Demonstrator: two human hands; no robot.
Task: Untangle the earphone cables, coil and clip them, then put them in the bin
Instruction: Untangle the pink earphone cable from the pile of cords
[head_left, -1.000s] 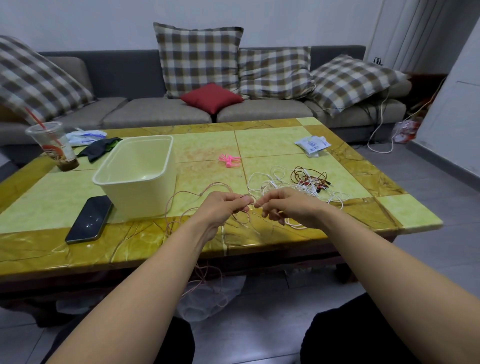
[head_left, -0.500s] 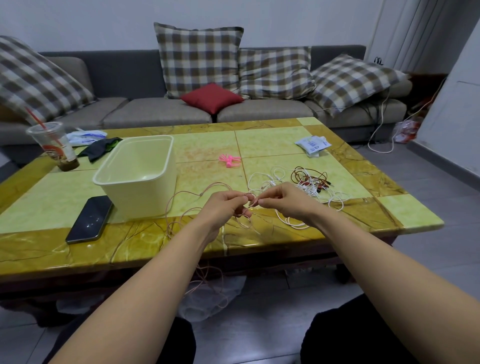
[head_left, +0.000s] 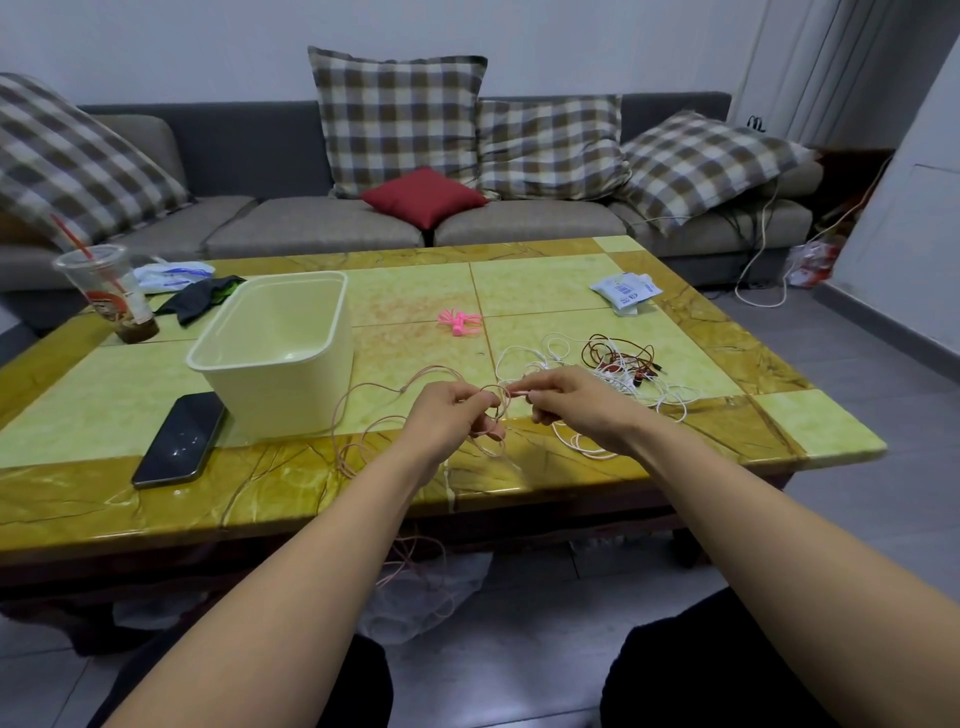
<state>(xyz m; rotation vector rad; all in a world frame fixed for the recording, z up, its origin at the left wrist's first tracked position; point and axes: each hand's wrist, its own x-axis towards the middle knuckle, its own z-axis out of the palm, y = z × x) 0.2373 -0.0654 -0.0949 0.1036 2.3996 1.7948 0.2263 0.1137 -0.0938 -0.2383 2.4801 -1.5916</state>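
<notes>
A thin pink earphone cable (head_left: 363, 415) is held just above the near edge of the bench (head_left: 104, 483), drawn into a small loop between the two hands. The left hand (head_left: 447, 415) has its fingers curled round the loop and pinches it. The right hand (head_left: 571, 400) pinches a short straight stretch of the same cable between thumb and forefinger. The hands are close together, almost touching at the fingertips. The rest of the pink cable trails left in wide loops over the bench top, then drops over the near edge and hangs toward the floor.

Just behind the right hand lies a tangle of white cables (head_left: 550, 353), with a red-brown cable (head_left: 618, 353) knotted into it on the far right side. A bunch of pink clips (head_left: 460, 322) lies farther back, near the middle of the bench. The cream bin (head_left: 280, 353) stands upright to the left of the hands, and the pink cable runs past its near right corner.

A dark phone (head_left: 179, 439) lies flat just beside the bin's near left corner. Farther left are a plastic cup (head_left: 111, 296) with a red straw and a black cloth (head_left: 200, 299). A white packet (head_left: 626, 291) sits at the far right. Behind the bench is a grey sofa (head_left: 311, 228) with checked cushions and a red cushion (head_left: 423, 195).
</notes>
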